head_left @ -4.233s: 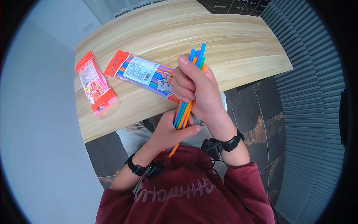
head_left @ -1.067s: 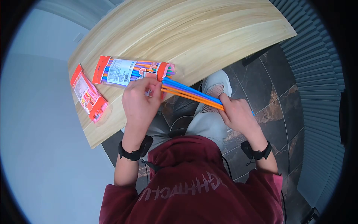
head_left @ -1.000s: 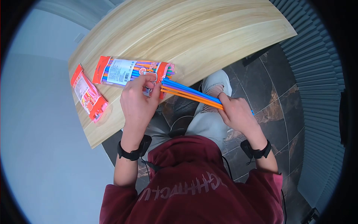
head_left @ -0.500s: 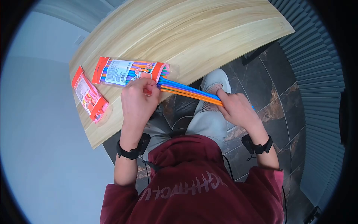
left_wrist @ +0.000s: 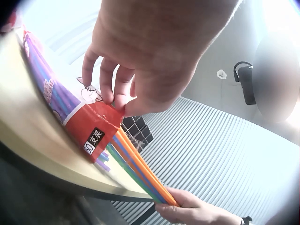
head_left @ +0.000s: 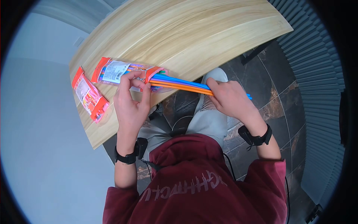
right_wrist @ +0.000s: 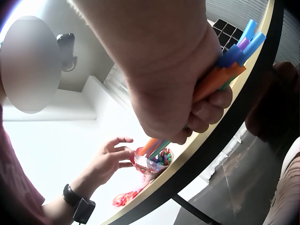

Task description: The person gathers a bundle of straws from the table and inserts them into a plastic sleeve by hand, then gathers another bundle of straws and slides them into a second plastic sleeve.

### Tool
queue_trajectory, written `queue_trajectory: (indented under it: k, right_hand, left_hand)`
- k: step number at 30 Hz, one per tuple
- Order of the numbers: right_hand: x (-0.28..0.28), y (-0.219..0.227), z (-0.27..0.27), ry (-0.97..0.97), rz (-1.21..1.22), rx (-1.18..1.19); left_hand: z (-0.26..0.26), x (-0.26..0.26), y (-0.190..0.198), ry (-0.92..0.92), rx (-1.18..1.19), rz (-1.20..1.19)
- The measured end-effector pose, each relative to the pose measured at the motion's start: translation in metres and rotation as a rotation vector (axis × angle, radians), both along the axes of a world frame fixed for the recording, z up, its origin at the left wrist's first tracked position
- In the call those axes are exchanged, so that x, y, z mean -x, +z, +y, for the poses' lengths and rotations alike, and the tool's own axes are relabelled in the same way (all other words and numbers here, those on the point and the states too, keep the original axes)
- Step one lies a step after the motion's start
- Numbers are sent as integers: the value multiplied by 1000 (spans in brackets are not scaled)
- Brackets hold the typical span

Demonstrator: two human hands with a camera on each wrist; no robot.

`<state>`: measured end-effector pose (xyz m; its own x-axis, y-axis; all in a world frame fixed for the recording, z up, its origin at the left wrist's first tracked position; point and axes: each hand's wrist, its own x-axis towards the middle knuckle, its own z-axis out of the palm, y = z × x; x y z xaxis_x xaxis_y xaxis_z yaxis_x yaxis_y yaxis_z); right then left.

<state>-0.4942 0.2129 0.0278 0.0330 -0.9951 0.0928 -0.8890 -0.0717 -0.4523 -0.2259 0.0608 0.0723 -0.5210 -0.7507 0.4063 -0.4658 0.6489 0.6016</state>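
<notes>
My right hand [head_left: 232, 98] grips a bundle of blue, orange and purple straws [head_left: 182, 84]; in the right wrist view a few green ones [right_wrist: 159, 149] show too. The far ends of the bundle reach into the mouth of a clear bag with red bands [head_left: 116, 71], which lies on the table and holds more straws. With thumb and fingertips my left hand [head_left: 130, 100] pinches the red edge of that bag [left_wrist: 101, 124]. Blue straw ends [right_wrist: 253, 42] stick out past my right fist.
A second red-and-pink bag [head_left: 89, 93] lies on the table [head_left: 186, 33] at the left. The table's near edge runs just under the straws. Below are my legs and a dark tiled floor [head_left: 268, 100]; a ribbed grey surface [head_left: 320, 93] stands at the right.
The right hand has moved a little left and up, bringing the straws' far ends into the bag's mouth. The left hand's fingers have spread, and the bag's open end has lifted and tilted.
</notes>
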Motion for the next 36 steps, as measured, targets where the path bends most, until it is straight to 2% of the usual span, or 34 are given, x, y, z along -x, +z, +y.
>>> queue_trajectory:
  k: [4, 6, 10, 18, 23, 26, 28, 31, 33, 36]
  right_hand:
    - [15, 10, 3, 19, 13, -3]
    - [22, 11, 5, 21, -14, -110]
    - [20, 6, 6, 29, -77, -165]
    - [9, -9, -4, 86, -73, -74]
    - [11, -3, -16, 65, -130, -47]
    - [7, 6, -25, 63, -102, -70]
    - [-1, 13, -33, 64, -93, -96]
    - [-19, 20, -44, 64, -18, -40]
    - [-32, 21, -52, 24, 54, 90]
    - [-47, 10, -67, 25, 22, 151]
  left_hand:
    - [-3, -5, 0, 46, -13, 21]
    - [-4, -6, 0, 47, -32, 27]
    - [-3, -5, -1, 33, -50, 38]
    - [-3, -5, -2, 30, -69, 72]
    - [3, -3, 1, 18, -100, 27]
    - [4, -1, -4, 7, -55, 27]
    - [7, 5, -7, -62, 118, -25]
    - [13, 13, -8, -100, 197, -89]
    - [15, 18, -10, -112, 208, -68]
    - [21, 27, -11, -135, 181, -32]
